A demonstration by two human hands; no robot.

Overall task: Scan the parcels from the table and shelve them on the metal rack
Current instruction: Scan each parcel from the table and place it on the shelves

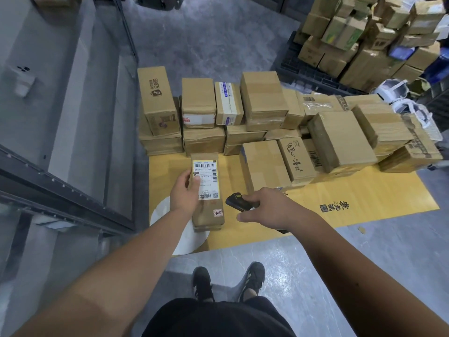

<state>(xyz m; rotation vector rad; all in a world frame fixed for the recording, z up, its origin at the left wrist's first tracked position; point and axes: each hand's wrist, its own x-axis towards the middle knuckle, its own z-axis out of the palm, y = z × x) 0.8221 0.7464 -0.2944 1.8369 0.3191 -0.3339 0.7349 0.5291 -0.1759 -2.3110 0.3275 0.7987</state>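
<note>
Now the left hand [185, 192] is gripping a labelled parcel [207, 190]; the right hand [263, 207] is clasping a scanner [237, 201]. Aiming squarely at the barcode should help.

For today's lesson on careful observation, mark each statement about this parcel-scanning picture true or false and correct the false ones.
1. The left hand holds a parcel whose shipping label faces up. True.
2. The right hand is empty. False: it grips a dark handheld scanner.
3. The scanner is beside the held parcel, on its right. True.
4. The table is covered with a blue cloth. False: yellow cardboard sheet covers it.
5. The other boxes are stacked toward the far side of the table. True.
</note>
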